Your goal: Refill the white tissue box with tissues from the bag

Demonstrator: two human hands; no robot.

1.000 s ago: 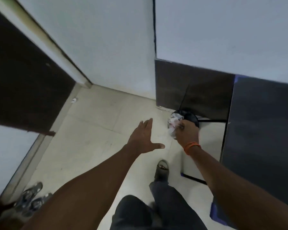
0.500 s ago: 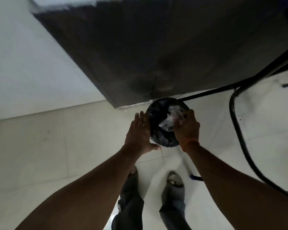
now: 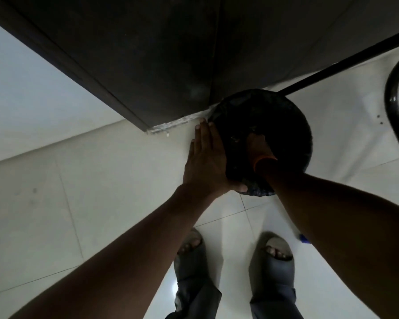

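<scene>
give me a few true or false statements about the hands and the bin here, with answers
1. The right hand reaches down inside the black-lined bin. True.
2. The left hand is clenched in a fist away from the bin. False: it lies flat with fingers extended against the bin's rim.
3. An orange band sits on the right wrist. True.
4. The bin stands in the middle of the tiled floor. False: it stands against the dark panel.

Orange wristband (image 3: 264,160), grey slides (image 3: 272,256), dark trousers (image 3: 194,298).
</scene>
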